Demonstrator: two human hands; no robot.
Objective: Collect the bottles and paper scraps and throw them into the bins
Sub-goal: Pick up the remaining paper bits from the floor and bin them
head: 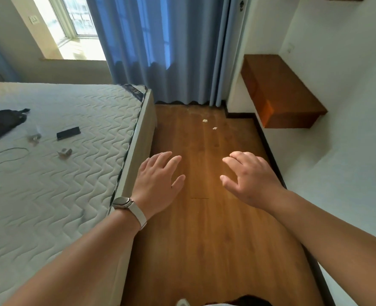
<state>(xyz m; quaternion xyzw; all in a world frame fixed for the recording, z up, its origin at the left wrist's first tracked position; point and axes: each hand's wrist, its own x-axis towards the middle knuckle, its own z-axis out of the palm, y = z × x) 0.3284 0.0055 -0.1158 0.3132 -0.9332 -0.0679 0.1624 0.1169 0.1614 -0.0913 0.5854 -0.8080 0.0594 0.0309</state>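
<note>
Wood-plank floor [204, 228] runs between a bare quilted mattress [50, 195] on the left and a white wall on the right. Blue curtain [160, 51] hangs at the far end, with a bright window [72, 25] left of it. Wooden wall shelf [279, 91] is mounted on the right wall.

Left hand [158, 180]: held out palm down above the floor, just beside the mattress edge. Fingers [163, 159] straight and slightly spread, thumb out to the side. It holds nothing and touches nothing. Watch [121, 203] with a pale strap on the wrist.

Right hand [248, 177]: also palm down above the floor, apart from the left. Fingers [237, 156] spread and gently bent, thumb well apart from them. Nothing in its grasp, no contact.

Two paper scraps, small and pale, lie on the floor well beyond both hands, near the curtain hem: one farther [205, 120], one nearer and to its right [214, 128].

On the mattress: a flat black object [68, 132], a dark cloth [1, 122] at the left edge, a thin cable [8, 155], and two small crumpled bits [34, 138] [65, 152], too blurred to identify.
</note>
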